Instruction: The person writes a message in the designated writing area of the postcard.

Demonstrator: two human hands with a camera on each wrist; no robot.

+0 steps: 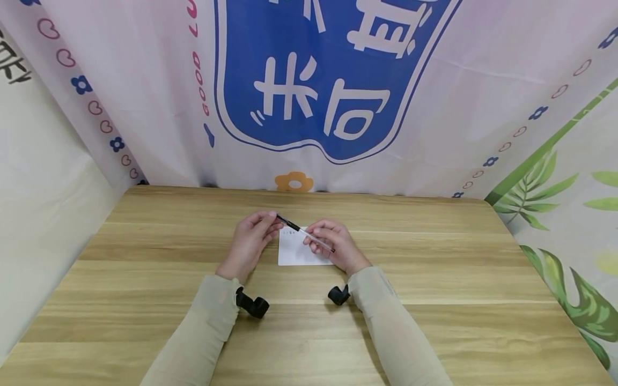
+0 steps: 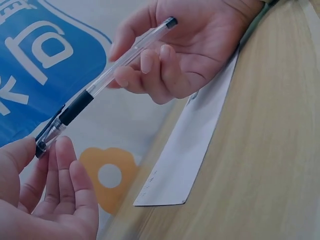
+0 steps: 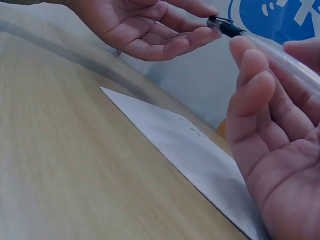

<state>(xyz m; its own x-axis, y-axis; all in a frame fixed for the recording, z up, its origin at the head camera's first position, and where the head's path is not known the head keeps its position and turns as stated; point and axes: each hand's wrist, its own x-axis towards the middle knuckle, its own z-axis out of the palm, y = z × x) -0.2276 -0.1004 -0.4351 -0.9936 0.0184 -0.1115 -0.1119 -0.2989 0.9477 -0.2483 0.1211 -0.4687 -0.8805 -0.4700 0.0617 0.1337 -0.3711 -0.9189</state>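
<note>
A gel pen (image 1: 293, 226) with a clear barrel, black grip and black end plug slants between both hands above the table. My left hand (image 1: 247, 242) pinches its capped end between thumb and fingertips; the clear cap (image 2: 51, 131) with its dark clip shows in the left wrist view. Around the clear barrel, my right hand (image 1: 339, 247) holds the pen with thumb and curled fingers. Beneath them lies a white card (image 1: 295, 253) with a short line of small dark marks near its top edge. The right hand covers the card's right part in the head view.
The wood-grain table (image 1: 145, 279) reaches back to a printed curtain (image 1: 164, 107) with a blue sign design. A black wrist camera (image 1: 258, 307) sits by the left cuff and another wrist camera (image 1: 338, 295) by the right. Leaf-print cloth (image 1: 569, 225) hangs at the right.
</note>
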